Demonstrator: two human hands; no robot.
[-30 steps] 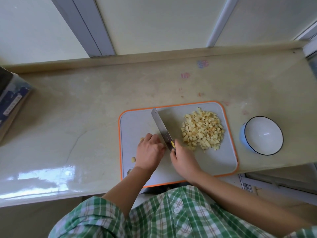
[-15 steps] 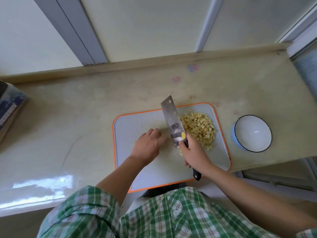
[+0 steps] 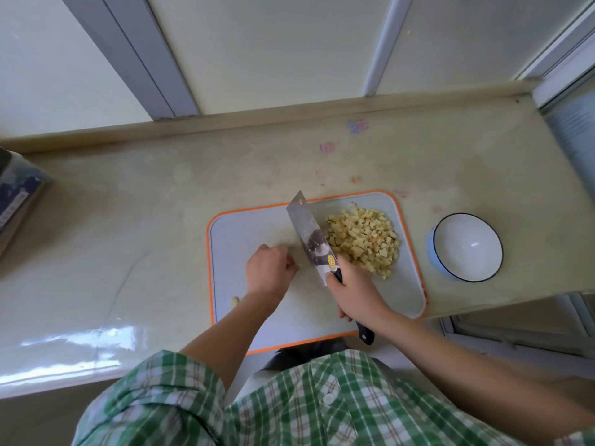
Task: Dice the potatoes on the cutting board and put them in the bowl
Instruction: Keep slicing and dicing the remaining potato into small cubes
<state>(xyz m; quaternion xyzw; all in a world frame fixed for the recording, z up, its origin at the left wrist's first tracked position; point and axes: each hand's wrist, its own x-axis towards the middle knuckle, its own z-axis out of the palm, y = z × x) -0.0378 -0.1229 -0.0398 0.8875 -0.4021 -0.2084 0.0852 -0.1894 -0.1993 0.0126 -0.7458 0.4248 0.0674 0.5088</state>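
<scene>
A grey cutting board (image 3: 244, 226) with an orange rim lies on the counter. A heap of diced potato (image 3: 363, 239) sits on its far right part. My right hand (image 3: 352, 291) grips the black handle of a cleaver (image 3: 310, 239), whose broad blade is tilted up beside the heap's left edge. My left hand (image 3: 269, 270) rests on the board left of the blade, fingers curled; whether it holds a piece is hidden. A small potato scrap (image 3: 235, 300) lies at the board's left edge. The white bowl (image 3: 467, 247) with a dark rim stands empty to the right of the board.
The beige counter (image 3: 128, 220) ends at a front edge just below the board and bowl. A dark blue box (image 3: 16, 201) sits at the far left. A raised ledge and wall panels run behind. My green plaid shirt fills the bottom.
The cleaver came up off the board and turned its flat side into view beside the potato heap. My left hand has curled its fingers in.
</scene>
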